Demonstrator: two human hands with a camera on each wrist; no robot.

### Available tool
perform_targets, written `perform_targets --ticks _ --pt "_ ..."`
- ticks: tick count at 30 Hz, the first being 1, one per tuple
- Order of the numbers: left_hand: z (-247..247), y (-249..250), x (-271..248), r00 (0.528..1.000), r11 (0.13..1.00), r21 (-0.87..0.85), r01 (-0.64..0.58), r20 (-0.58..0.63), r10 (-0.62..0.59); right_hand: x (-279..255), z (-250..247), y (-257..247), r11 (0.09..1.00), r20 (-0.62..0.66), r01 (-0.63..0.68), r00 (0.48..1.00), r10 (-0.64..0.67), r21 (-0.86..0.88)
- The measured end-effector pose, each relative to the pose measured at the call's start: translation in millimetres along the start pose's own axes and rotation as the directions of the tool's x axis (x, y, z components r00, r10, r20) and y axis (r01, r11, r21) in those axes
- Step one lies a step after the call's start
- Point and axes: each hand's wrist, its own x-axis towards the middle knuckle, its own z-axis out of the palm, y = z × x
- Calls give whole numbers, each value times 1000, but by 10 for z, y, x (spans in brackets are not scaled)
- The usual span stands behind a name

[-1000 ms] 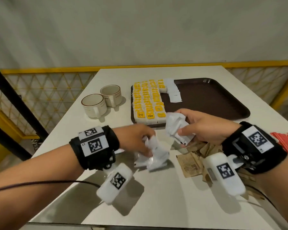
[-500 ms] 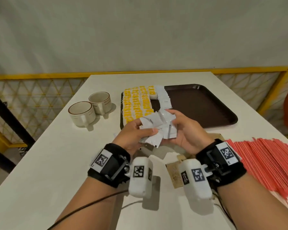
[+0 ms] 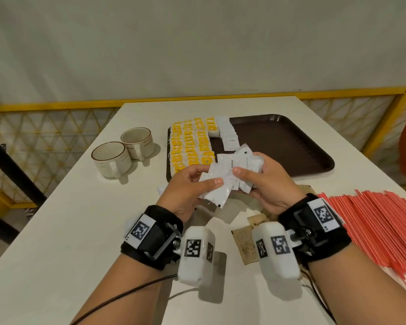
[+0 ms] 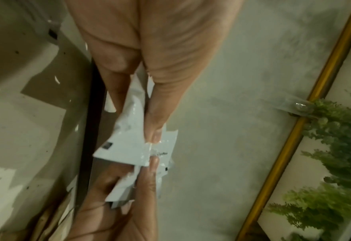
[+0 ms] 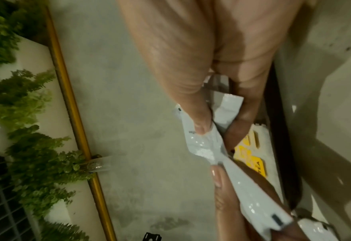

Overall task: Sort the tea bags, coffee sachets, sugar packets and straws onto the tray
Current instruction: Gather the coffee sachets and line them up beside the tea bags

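Both hands hold one bundle of white coffee sachets (image 3: 227, 177) in the air, just in front of the brown tray (image 3: 291, 146). My left hand (image 3: 192, 186) pinches the bundle's near left part with thumb on top, and my right hand (image 3: 260, 179) grips its right part. In the left wrist view the sachets (image 4: 129, 146) sit between thumb and fingers; in the right wrist view the sachets (image 5: 209, 145) are pinched the same way. Yellow tea bags (image 3: 190, 144) fill the tray's left end in rows, with a short row of white sachets (image 3: 227, 132) beside them.
Two cream cups (image 3: 124, 151) stand left of the tray. A wide spread of red straws (image 3: 380, 224) lies at the right of the white table (image 3: 56, 231). Brown paper packets (image 3: 246, 240) lie under my right wrist. A yellow railing (image 3: 56, 106) runs behind the table.
My hands rose off the table and came together, joining their two white bunches into one bundle held before the tray. The view tipped so the straws show.
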Motion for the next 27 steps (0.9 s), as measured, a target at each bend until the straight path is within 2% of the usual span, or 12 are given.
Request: perform_targets --ticks 4,9,11,14,17,21,23,27 --pt "-79 7 24 996 999 37 -26 -86 29 17 -45 -37 998 -76 67 995 -66 15" --pt "-152 57 32 988 998 39 -47 -145 52 40 -73 -71 997 -98 55 994 -49 61" --pt "-151 74 31 989 998 23 -63 -133 65 27 -63 -84 993 -43 31 999 -27 113" --pt "-142 74 35 989 995 41 -90 -111 94 -18 -26 -85 992 110 -64 993 52 109" --pt "-133 48 56 973 988 88 -125 -185 140 -59 23 -39 988 249 -152 958 140 26" --pt "-62 9 79 944 986 34 -163 -286 166 -73 74 38 984 288 -175 943 164 12" --pt "-17 8 77 941 989 -37 -145 -312 127 -71 93 45 987 278 -162 949 150 19" --pt "-19 39 85 945 994 -113 2 -326 -39 -56 77 9 990 208 -134 971 121 49"
